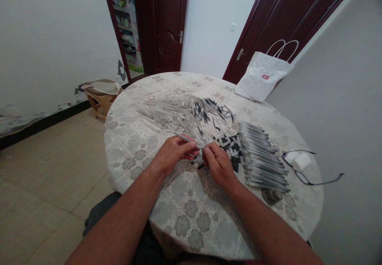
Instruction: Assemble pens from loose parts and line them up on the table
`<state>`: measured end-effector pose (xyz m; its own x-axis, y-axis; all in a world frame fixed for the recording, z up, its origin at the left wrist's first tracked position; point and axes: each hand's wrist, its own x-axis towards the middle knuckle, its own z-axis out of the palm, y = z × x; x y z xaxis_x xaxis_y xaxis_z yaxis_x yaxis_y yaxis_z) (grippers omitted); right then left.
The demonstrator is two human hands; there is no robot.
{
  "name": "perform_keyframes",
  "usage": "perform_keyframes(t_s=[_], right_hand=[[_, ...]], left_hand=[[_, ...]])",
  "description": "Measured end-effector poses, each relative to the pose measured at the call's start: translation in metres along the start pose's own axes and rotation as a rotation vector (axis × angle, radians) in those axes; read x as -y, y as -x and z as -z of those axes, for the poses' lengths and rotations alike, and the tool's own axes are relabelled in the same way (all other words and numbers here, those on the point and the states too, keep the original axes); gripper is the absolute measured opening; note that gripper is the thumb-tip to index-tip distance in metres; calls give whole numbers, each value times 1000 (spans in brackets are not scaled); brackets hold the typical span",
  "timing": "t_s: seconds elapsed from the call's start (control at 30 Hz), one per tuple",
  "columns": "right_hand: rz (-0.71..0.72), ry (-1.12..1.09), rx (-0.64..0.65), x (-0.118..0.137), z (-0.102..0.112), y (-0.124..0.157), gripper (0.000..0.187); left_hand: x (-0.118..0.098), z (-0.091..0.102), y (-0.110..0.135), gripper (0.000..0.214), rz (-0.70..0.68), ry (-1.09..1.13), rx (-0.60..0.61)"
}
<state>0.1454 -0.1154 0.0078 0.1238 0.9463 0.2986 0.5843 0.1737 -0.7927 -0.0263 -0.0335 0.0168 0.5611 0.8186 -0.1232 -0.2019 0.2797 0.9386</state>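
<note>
In the middle of the round table, my left hand [176, 151] is closed around a slim grey pen [180, 136], whose pointed end sticks out to the upper left. Close beside it, my right hand [219, 163] has thumb and fingers pinched together; whatever they hold is hidden. Beyond my hands lies a loose pile of whitish translucent pen barrels [167, 112]. Dark thin refills [205, 109] are heaped at its right end. Small black pen parts [235, 151] are scattered just right of my right hand. Farther right, pens [262, 157] lie side by side in a stacked row.
A patterned cloth covers the table [191, 221]. Eyeglasses [304, 182] and crumpled white tissue [301, 160] lie at the right, near a small round container [271, 196]. At the back right stands a white paper bag [262, 76]. A stool [101, 98] is on the left floor.
</note>
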Motion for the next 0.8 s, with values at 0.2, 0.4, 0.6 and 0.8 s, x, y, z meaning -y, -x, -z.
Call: perform_keyframes(t_s=[0.2, 0.4, 0.6, 0.8], right_hand=[[77, 28, -36, 2, 0, -1, 22], [50, 133, -163, -2, 10, -4, 20], [-5, 106, -264, -12, 18, -6, 22], [6, 132, -237, -9, 18, -4, 21]], left_hand=[[0, 0, -1, 26, -57, -181, 25], [-1, 15, -2, 23, -244, -766, -45], [12, 12, 6, 30, -356, -1206, 36], [17, 12, 1, 21, -346, -1317, 65]])
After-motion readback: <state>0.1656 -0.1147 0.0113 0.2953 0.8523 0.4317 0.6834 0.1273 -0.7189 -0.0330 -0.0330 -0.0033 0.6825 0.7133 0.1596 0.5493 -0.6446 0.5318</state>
